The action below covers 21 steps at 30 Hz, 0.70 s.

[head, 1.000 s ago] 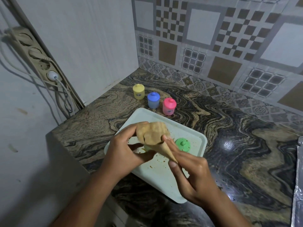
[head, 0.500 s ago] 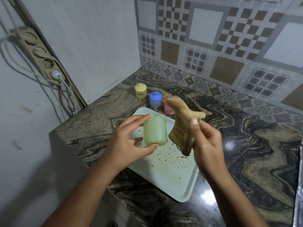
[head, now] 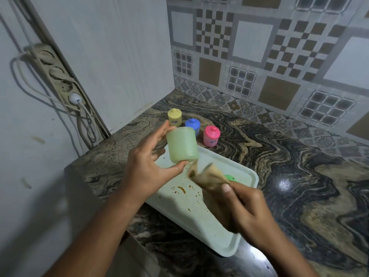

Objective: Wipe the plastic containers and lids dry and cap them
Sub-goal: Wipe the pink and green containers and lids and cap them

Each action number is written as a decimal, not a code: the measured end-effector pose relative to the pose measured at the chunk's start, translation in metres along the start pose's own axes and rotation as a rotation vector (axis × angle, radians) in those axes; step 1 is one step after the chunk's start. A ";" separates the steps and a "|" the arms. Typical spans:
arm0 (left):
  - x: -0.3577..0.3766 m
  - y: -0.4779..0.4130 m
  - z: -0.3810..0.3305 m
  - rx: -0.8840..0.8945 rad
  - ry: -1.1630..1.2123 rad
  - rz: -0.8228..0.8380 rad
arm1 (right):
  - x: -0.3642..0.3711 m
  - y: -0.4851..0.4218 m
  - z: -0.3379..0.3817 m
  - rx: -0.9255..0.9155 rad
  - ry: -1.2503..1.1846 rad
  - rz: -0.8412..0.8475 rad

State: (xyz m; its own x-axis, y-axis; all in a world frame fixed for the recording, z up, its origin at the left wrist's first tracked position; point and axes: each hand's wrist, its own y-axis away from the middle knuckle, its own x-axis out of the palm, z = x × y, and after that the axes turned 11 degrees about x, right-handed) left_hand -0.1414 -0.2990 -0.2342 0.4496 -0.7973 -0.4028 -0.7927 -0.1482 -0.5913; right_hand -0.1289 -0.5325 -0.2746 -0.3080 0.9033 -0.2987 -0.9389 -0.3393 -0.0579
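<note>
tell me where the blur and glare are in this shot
Head view: motion blur smears the cloth and the right hand gripping it; the green container in the left hand is only slightly soft; bright glare spots sit on the polished countertop beside the tray; wide-angle distortion slants the power strip at the left edge.

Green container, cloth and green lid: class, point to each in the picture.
green container (head: 182, 144), head view, middle of its side wall.
cloth (head: 209, 176), head view, its bunched upper part.
green lid (head: 230, 177), head view, edge showing behind the cloth.
</note>
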 end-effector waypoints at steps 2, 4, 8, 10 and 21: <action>-0.002 -0.006 -0.005 0.038 0.006 -0.016 | -0.005 0.000 -0.007 0.277 -0.260 -0.024; -0.003 -0.010 -0.009 0.070 0.008 -0.014 | -0.009 -0.003 -0.008 0.387 -0.389 -0.059; -0.002 -0.015 -0.016 0.103 -0.015 0.019 | -0.015 -0.009 0.002 0.401 -0.488 -0.097; 0.000 -0.016 -0.018 0.107 -0.014 0.032 | -0.016 -0.013 0.005 0.419 -0.555 -0.087; 0.011 -0.014 -0.020 0.110 0.069 0.092 | -0.017 -0.032 0.047 0.302 -0.659 -0.087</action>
State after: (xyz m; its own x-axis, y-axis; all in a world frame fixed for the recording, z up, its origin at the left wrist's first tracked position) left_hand -0.1332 -0.3170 -0.2165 0.3452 -0.8433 -0.4120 -0.7778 -0.0113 -0.6284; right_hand -0.1006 -0.5249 -0.2227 -0.1698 0.9263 0.3364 -0.9363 -0.2582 0.2382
